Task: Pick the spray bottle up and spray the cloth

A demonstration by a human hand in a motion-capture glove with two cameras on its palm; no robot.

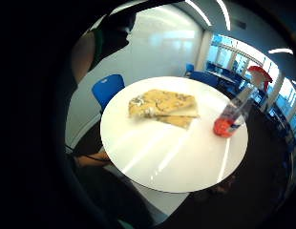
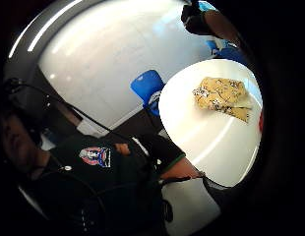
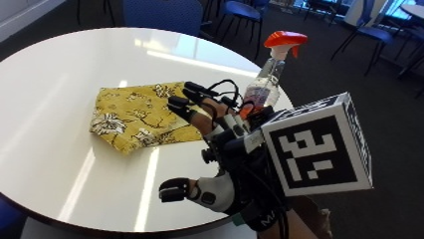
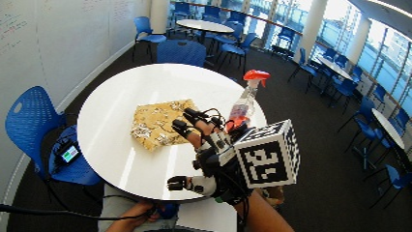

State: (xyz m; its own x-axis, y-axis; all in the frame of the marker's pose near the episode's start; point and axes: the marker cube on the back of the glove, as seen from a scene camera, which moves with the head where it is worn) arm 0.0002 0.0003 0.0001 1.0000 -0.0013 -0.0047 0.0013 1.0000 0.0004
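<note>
A clear spray bottle (image 3: 265, 84) with a red trigger head and red liquid at its base stands upright near the right edge of the round white table (image 3: 59, 74). A folded yellow floral cloth (image 3: 142, 119) lies flat in the middle of the table, left of the bottle. My gloved right hand (image 3: 212, 149) hovers above the table's near edge, fingers spread and straight, holding nothing; it is short of both bottle and cloth. The palm views show the cloth (image 1: 162, 107) (image 2: 222, 98) and bottle (image 1: 231, 119) from above.
Blue chairs (image 4: 35, 130) (image 4: 180, 52) stand around the table, and more tables and chairs fill the room behind. A bare left hand (image 4: 132, 220) rests below the table's near edge. A dark cable runs across the floor.
</note>
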